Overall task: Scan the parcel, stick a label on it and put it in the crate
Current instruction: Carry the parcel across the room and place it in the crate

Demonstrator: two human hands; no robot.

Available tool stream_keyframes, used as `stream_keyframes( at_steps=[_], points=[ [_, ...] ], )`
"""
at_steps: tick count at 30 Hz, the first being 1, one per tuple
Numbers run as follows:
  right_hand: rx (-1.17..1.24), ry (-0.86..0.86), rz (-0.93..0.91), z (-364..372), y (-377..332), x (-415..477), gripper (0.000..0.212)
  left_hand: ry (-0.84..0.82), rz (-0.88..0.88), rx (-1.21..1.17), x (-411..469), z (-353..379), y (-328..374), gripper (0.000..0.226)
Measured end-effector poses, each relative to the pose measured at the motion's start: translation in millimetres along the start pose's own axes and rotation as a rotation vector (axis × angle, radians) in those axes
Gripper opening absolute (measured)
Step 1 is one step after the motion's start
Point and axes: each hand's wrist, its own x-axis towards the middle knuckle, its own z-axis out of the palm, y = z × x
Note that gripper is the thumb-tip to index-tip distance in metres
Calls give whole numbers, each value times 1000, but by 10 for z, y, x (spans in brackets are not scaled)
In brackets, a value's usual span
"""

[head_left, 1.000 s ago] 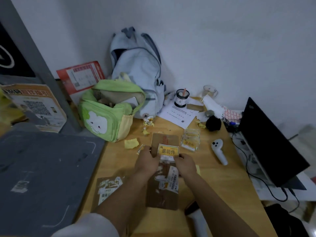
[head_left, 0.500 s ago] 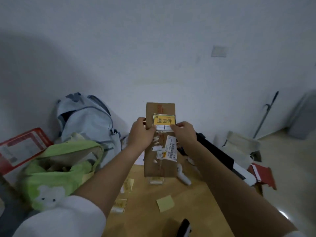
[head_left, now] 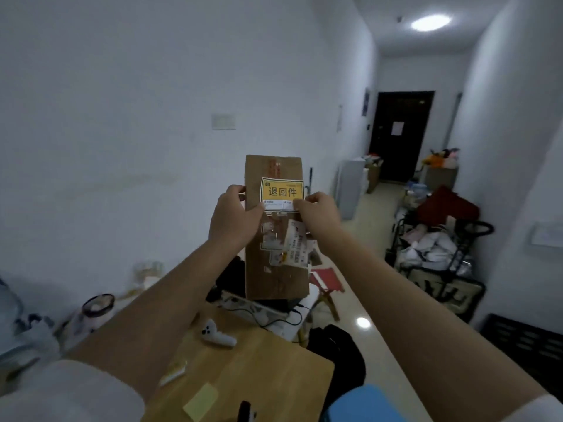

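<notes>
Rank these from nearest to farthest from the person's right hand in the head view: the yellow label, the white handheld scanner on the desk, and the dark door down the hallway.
1. Yellow label: on the parcel, touched by the right hand.
2. White handheld scanner: lying on the desk, below and left of the hand.
3. Dark door: at the hallway's far end, up and to the right.

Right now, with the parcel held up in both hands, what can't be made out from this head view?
- Small print under the yellow label: too small, and partly covered by the fingertips of the left hand and right hand.
- Barcode sticker on the parcel: blurred, unreadable.
- Parcel's back face: turned away.
- The crate: cannot be identified among the clutter by the right wall.
- Black item on the table: cut off by the bottom edge.
</notes>
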Motion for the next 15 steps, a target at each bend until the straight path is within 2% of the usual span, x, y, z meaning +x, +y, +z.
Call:
stream_keyframes(
  at_steps=[7,9,15],
  points=[
    [17,303,102,-1556,305,-423,15,-322,154,-203,-423,1049,970,42],
    [-21,367,105,-2003,314,-626,22,-396,160,-272,-600,1317,1269,42],
    [-30,542,172,-3179,330,-1455,24,-623,237,-433,-1334,1961,2052,42]
  ],
)
